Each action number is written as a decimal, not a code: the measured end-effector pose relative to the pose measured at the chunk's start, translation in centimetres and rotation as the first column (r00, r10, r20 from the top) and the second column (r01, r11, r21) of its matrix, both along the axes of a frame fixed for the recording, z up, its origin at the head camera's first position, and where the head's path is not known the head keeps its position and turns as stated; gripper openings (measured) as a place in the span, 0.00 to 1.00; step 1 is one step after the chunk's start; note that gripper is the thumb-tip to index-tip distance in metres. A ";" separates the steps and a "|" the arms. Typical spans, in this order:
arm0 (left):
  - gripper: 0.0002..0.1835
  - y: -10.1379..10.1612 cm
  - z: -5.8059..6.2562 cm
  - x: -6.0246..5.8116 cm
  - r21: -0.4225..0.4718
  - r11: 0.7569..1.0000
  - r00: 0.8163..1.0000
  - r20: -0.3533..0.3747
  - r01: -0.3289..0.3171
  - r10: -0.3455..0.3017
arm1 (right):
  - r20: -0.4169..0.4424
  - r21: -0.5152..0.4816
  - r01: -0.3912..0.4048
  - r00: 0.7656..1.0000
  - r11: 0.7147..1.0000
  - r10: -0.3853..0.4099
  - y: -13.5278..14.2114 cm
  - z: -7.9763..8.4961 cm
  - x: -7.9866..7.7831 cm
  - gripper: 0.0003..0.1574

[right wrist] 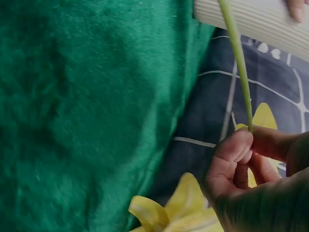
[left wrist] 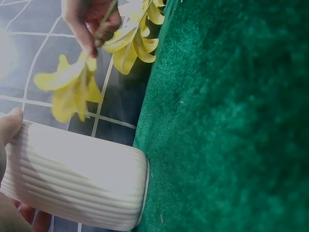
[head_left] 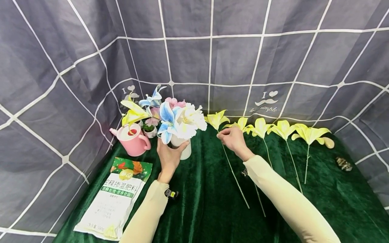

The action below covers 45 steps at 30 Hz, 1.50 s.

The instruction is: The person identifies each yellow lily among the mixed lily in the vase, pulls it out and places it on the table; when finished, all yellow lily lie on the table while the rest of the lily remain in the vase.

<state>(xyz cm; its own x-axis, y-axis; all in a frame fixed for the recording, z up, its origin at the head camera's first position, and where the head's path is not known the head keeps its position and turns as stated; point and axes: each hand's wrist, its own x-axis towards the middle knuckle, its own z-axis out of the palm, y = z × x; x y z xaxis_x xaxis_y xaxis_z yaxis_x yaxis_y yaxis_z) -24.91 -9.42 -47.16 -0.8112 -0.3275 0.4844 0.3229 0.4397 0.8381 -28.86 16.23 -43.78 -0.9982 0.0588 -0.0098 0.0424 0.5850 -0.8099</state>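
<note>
My left hand point(head_left: 168, 158) grips the white ribbed vase point(head_left: 186, 152) around its upper side, thumb and fingers on opposite sides. The vase stands upright and holds blue lilies point(head_left: 167, 122), white blossoms point(head_left: 189, 119) and pink ones behind. To its right, my right hand point(head_left: 234, 140) pinches the stem of a yellow lily point(head_left: 217, 118) between thumb and fingertips, just below the bloom. Its long green stem point(right wrist: 239, 53) slants down toward me in the head view. In the left wrist view, the ribbed vase point(left wrist: 77, 174) reaches the green cloth at its base.
Several more yellow lilies point(head_left: 282, 129) lie in a row to the right, near a pine cone point(head_left: 344, 164). At left are a pink watering can point(head_left: 133, 143), a small potted plant point(head_left: 149, 130) and a white fertilizer bag point(head_left: 113, 199). A grey checked curtain point(head_left: 188, 60) stands behind.
</note>
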 end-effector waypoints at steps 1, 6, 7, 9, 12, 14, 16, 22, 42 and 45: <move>0.53 0.0 0.0 0.0 -0.001 1.000 1.000 0.000 -0.001 0.001 | 0.006 0.001 0.004 1.000 1.000 -0.004 -0.1 -0.3 -0.1 0.11; 0.52 0.1 0.1 -0.1 -0.024 1.000 1.000 -0.001 -0.006 0.006 | -0.005 0.032 0.061 0.998 0.998 -0.061 -0.5 -1.3 -0.6 0.08; 0.52 0.1 0.1 -0.1 -0.027 1.000 1.000 -0.002 -0.005 0.005 | -0.012 0.044 0.069 0.998 0.997 -0.069 -0.5 -1.5 -0.7 0.08; 0.52 0.1 0.1 -0.1 -0.030 1.000 1.000 -0.008 -0.004 0.004 | -0.030 0.068 0.083 0.996 0.994 -0.081 -0.5 -1.8 -0.8 0.08; 0.53 0.2 0.2 -0.1 -0.026 1.000 1.000 -0.019 -0.002 0.002 | -0.042 0.089 0.089 0.995 0.992 -0.085 -0.5 -2.1 -1.1 0.08; 0.53 0.2 0.2 -0.1 -0.023 1.000 1.000 -0.027 0.002 -0.002 | -0.041 0.098 0.090 0.995 0.991 -0.086 -0.5 -2.3 -1.3 0.09; 0.54 0.2 0.2 -0.1 -0.022 1.000 1.000 -0.030 0.004 -0.005 | -0.028 0.095 0.093 0.995 0.991 -0.091 -0.5 -2.5 -1.4 0.09; 0.53 0.3 0.3 -0.1 -0.018 1.000 0.999 -0.031 0.013 -0.013 | 0.010 0.108 0.102 0.995 0.989 -0.104 -0.4 -3.0 -1.6 0.09; 0.54 0.0 -0.1 0.1 -0.009 1.000 1.000 0.007 0.006 -0.006 | -0.003 0.146 0.093 0.996 0.985 -0.094 -0.1 -1.1 0.4 0.11; 0.54 0.0 -0.1 0.1 -0.009 1.000 1.000 0.010 0.000 0.000 | -0.038 0.123 0.104 0.994 0.987 -0.100 0.1 0.4 1.1 0.11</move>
<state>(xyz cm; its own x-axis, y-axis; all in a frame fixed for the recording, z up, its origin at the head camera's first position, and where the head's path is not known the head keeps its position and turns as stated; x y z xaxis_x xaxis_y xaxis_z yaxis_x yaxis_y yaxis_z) -24.82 -9.45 -47.25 -0.8163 -0.3228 0.4790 0.3145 0.4472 0.8373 -27.81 16.34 -43.39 -0.9866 0.1593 0.0358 0.0825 0.6755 -0.7327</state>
